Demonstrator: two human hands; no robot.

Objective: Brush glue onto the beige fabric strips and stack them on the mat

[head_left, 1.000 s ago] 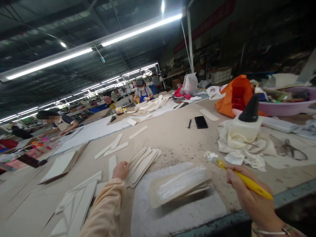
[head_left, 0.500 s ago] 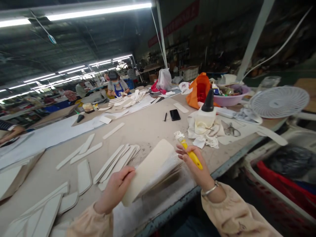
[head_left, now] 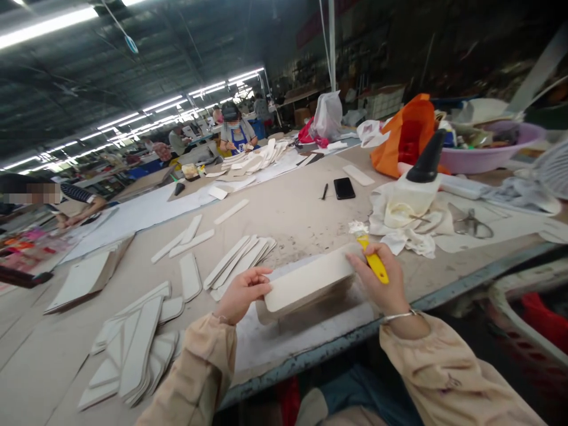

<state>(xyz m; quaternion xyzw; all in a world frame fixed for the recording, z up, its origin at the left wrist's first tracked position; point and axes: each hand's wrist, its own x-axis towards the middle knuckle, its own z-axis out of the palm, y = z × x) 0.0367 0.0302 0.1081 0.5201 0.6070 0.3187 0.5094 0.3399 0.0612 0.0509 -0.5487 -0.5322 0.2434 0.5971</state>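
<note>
My left hand (head_left: 244,293) pinches the left end of a long off-white panel (head_left: 310,280) with rounded corners, tilted above the table's front edge. At its other end, the fingertips of my right hand (head_left: 386,278) touch the panel. That same hand grips a yellow-handled brush (head_left: 375,260), whose tip is caked in white and points up and away. Behind the held panel, more panels sit stacked, partly hidden. A fanned pile of narrow strips (head_left: 242,260) lies just beyond my left hand.
Loose strips (head_left: 137,349) spread at left, near a panel stack (head_left: 86,275). A bottle with a black cone nozzle (head_left: 412,192) stands on cloths at right, with scissors (head_left: 473,225), an orange bag (head_left: 402,142) and a purple basin (head_left: 483,157). A phone (head_left: 344,189) lies mid-table. Two people work beyond.
My view has turned left. The panel stack has swung to lie more crosswise, and my right hand, still with the brush, has come onto the top panel's right end.
</note>
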